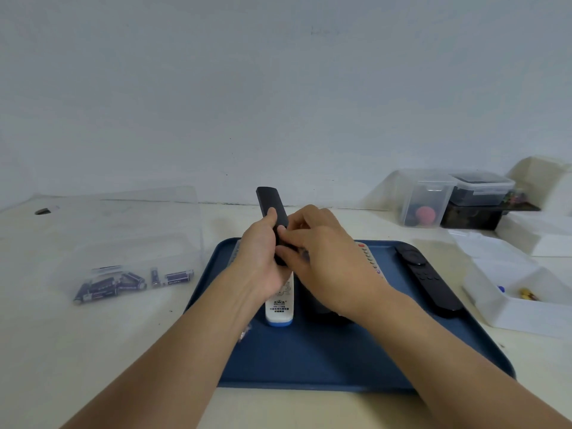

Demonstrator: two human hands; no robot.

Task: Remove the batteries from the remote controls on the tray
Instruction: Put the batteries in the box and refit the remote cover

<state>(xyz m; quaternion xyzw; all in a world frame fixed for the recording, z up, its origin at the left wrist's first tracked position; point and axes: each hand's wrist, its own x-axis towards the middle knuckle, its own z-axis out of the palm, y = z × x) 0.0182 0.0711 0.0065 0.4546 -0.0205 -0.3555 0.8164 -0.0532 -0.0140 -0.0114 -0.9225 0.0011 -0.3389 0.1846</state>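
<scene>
Here, in the head view, the left hand [263, 258] grips a slim black remote [272, 212] lifted above the far left part of the blue tray [309, 360], its fingers curled round the body while the far end of the remote sticks up past the thumb. The right hand [322, 252] meets it from the right, fingertips pinching or pressing at the remote's lower half; whether the battery cover is already off I cannot tell, as both hands hide that part. Beneath them on the tray lies a white remote with a blue end [280, 301], a second light remote [368, 255] shows partly behind the right wrist, and a long black remote [430, 280] rests near the tray's right edge. To the left, well apart from the tray, a clear plastic box [130, 230] holds several purple batteries [123, 284]. At the far right stand storage containers [448, 199]. The step in hand looks like opening the black remote's battery compartment; next, the right fingers would likely need to slide the cover free and pry the cells out while the left keeps the body steady
</scene>
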